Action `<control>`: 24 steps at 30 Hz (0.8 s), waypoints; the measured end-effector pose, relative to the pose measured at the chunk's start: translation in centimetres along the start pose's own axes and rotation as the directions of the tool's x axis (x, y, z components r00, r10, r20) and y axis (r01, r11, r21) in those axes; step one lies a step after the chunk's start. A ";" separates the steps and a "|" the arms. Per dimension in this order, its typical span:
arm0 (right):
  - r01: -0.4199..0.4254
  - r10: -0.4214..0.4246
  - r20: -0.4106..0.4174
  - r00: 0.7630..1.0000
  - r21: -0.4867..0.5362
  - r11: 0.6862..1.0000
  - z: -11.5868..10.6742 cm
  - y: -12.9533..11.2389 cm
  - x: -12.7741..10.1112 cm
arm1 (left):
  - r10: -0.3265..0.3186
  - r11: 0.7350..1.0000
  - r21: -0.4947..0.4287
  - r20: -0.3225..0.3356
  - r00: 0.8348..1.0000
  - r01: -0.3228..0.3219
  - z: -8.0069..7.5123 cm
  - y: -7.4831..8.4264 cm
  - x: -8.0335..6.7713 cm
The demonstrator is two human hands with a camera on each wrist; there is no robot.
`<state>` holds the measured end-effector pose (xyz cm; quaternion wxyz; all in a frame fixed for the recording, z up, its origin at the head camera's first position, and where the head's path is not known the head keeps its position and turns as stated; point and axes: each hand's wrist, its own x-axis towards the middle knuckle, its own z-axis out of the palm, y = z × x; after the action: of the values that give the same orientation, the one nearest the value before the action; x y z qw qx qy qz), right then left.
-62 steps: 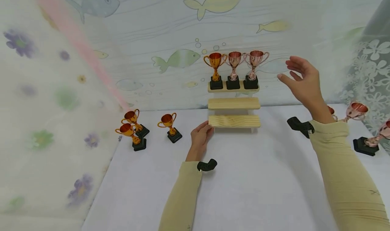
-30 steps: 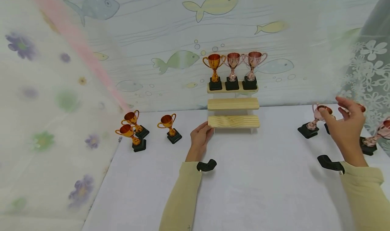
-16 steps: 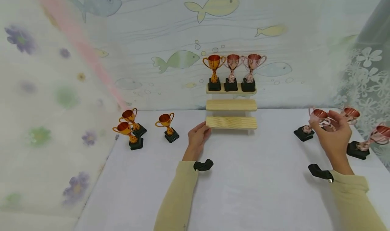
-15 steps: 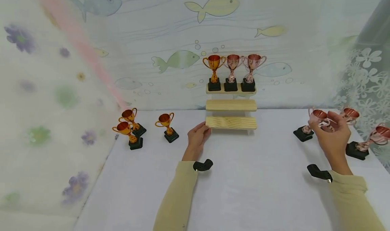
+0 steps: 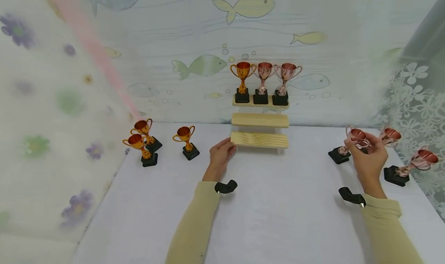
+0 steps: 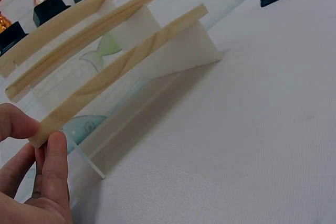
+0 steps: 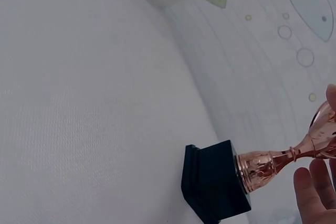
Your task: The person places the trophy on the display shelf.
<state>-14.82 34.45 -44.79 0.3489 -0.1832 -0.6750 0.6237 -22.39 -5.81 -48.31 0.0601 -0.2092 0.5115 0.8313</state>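
Observation:
A three-tier wooden stand [image 5: 260, 120] stands at the back of the white table. My left hand [image 5: 224, 150] grips the left end of its lowest board [image 6: 126, 72], thumb above and fingers [image 6: 55, 156] below. Its top tier carries one gold trophy [image 5: 242, 82] and two rose-copper ones [image 5: 272, 82]. At the right, my right hand [image 5: 365, 150] holds the cup of a rose-copper trophy [image 5: 354, 135], which leans with its black base [image 5: 338, 155] toward the left. In the right wrist view that base [image 7: 216, 188] and stem show, with my fingertips [image 7: 310, 192] at the edge.
Three gold trophies [image 5: 144, 142] stand at the table's left edge, one [image 5: 185, 139] nearer the stand. Two more rose-copper trophies [image 5: 389, 135] [image 5: 413, 163] lean at the right by a lace curtain. A fish-print backdrop closes the rear.
My right hand dropped from beside the top tier to the table's right side and took hold of a rose-copper trophy. The left hand kept its grip on the lowest board.

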 end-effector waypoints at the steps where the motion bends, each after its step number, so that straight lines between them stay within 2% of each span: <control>1: 0.003 -0.003 -0.004 1.000 -0.014 1.000 0.1 0.1 0.0 | 0.003 1.000 0.003 0.000 1.000 -0.003 0.0 0.1 0.0; 4: -0.007 0.006 -0.011 1.000 -0.010 1.000 0.4 0.2 -0.1 | 0.005 1.000 0.003 0.002 1.000 -0.005 -0.1 0.2 0.0; 8: -0.005 0.005 -0.007 1.000 -0.060 0.998 0.5 -0.2 -0.2 | 0.000 1.000 -0.005 0.006 1.000 0.000 -0.1 0.1 0.1; 14: 0.062 -0.060 0.017 0.998 -0.155 0.986 0.4 -0.3 -0.4 | -0.009 1.000 -0.001 0.004 1.000 0.009 0.0 -0.1 0.0; 24: 0.114 -0.114 0.014 0.993 -0.083 0.990 1.0 -0.2 -0.3 | 0.000 1.000 0.007 0.002 1.000 0.000 -0.1 -0.1 0.0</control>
<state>-15.28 33.54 -44.61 0.3729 -0.1560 -0.7116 0.5746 -22.33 -5.80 -48.43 0.0612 -0.2083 0.5145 0.8295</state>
